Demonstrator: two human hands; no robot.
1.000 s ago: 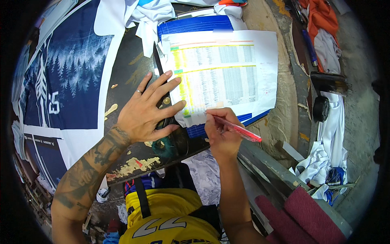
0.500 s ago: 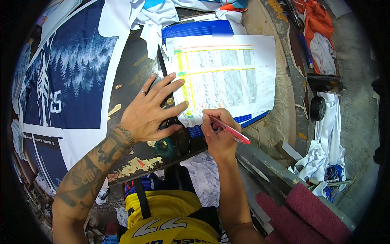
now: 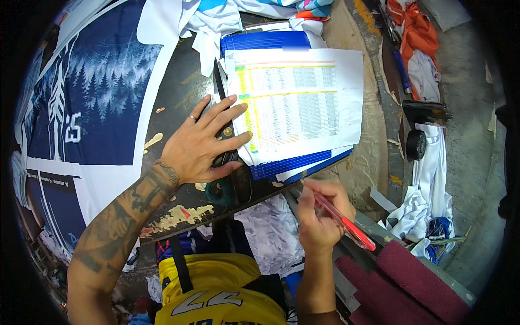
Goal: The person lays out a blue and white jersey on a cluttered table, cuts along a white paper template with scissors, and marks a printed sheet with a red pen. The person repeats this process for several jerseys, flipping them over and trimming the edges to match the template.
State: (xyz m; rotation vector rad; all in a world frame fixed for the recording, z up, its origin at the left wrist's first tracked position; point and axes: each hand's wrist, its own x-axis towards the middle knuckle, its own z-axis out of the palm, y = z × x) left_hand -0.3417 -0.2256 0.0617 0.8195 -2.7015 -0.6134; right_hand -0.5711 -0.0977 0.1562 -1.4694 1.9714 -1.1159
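A printed sheet of paper (image 3: 349, 108) with a table, partly marked in yellow and green, lies on a blue clipboard-like pad (image 3: 271, 40). My left hand (image 3: 208, 141) rests with fingers spread over the sheet's left edge. Under that hand lie black-handled scissors (image 3: 218, 78), blade pointing away from me. My right hand (image 3: 325, 214) grips a red pen (image 3: 346, 223) off the table's near edge, apart from the paper. The pen's tip points toward the pad's lower corner.
Dark blue printed fabric (image 3: 108, 119) with a tree pattern spreads at the left. White cloth (image 3: 206, 24) is heaped at the back. Right of the worn table edge hang orange cloth (image 3: 417, 32) and white strips (image 3: 430, 173). Maroon padded rolls (image 3: 417, 271) lie at lower right.
My right hand has drawn back from the sheet's lower edge, down and to the right, with the pen still in it. My left hand stays on the paper.
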